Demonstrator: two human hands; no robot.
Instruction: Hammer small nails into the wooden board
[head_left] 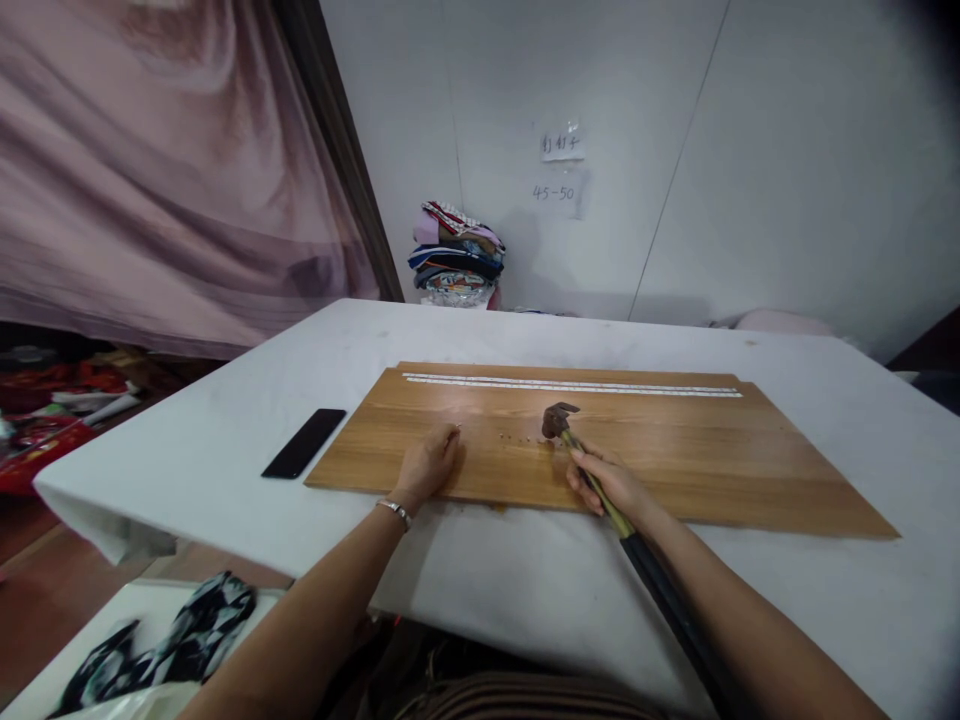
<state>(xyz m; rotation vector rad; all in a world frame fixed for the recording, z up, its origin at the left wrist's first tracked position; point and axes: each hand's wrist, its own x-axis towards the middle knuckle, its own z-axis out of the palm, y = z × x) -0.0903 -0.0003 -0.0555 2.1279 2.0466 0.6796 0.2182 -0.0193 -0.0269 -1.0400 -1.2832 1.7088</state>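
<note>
A wooden board [675, 450] lies flat on the table in front of me. My right hand [604, 478] is wrapped around a claw hammer [616, 520], gripping its shaft near the head; the dark end of the handle reaches back under my forearm. The rusty hammer head is raised a little above the board. My left hand [429, 462] rests on the board's left part, fingers pinched together on what looks like a small nail [458, 427], mostly hidden. Between the hands, a short row of small nails [510, 437] stands in the board.
Two white measuring strips [570, 386] run along the board's far edge. A black phone [306, 443] lies left of the board on the white-covered table [225, 430]. Folded clothes [456, 258] are stacked behind, by the wall. Patterned cloth [187, 630] lies lower left.
</note>
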